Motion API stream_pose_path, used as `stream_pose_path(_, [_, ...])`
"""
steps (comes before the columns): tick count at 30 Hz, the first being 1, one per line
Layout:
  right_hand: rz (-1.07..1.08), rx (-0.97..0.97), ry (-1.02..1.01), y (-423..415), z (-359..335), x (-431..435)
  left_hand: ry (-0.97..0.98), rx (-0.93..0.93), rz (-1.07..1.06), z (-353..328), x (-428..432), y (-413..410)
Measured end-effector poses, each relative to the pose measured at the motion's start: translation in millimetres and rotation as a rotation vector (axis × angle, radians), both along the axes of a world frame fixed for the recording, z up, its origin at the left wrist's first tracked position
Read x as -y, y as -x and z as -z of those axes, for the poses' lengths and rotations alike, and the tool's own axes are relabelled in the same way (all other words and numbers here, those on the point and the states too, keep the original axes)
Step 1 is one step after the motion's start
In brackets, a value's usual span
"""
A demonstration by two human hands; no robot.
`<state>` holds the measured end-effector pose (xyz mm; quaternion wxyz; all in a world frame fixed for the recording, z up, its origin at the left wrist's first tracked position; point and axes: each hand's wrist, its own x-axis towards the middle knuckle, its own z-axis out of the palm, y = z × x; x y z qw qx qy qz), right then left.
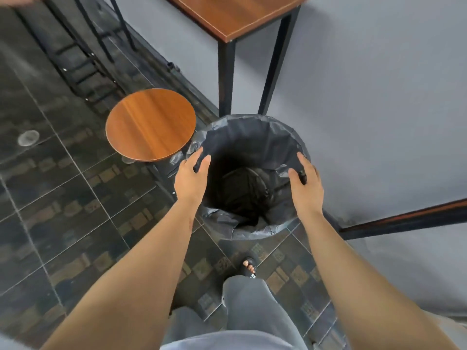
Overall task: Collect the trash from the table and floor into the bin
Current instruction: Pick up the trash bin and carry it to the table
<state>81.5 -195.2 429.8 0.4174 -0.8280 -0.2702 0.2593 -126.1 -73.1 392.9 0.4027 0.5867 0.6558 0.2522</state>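
A round bin lined with a dark grey plastic bag (249, 133) stands on the tiled floor against the grey wall, below me. My left hand (190, 176) grips the bag's rim on the left side, thumb inside and fingers outside. On the right side my right hand (305, 184) pinches the rim the same way. Inside, the bin looks dark, with only crumpled black liner visible at the bottom. A clear plastic cup lid (28, 138) lies on the floor far to the left.
A round wooden stool (150, 124) stands just left of the bin, touching the bag's edge. A wooden table (237, 16) on black legs stands behind the bin. Another table's edge (404, 219) juts in at the right. My sandalled foot (249, 266) is near the bin.
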Motion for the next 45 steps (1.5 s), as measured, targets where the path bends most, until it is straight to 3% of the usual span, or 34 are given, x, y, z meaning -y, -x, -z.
stream_pose_path(15, [-0.255, -0.111, -0.165, 252.1, -46.2, -14.6, -0.126, 0.061, -0.189, -81.0, 44.6, 287.0])
stream_pose_path(26, [-0.442, -0.199, -0.218, 380.4, -62.1, -100.3, -0.209, 0.328, -0.355, -86.9, 16.3, 431.7])
stream_pose_path(34, [-0.523, -0.204, -0.210, 439.1, -59.4, -232.2, -0.244, 0.388, -0.454, -90.5, -102.4, 490.3])
stream_pose_path(45, [-0.371, -0.196, -0.205, 436.3, -75.7, -383.8, -0.227, 0.430, -0.333, -109.9, -292.5, 482.4])
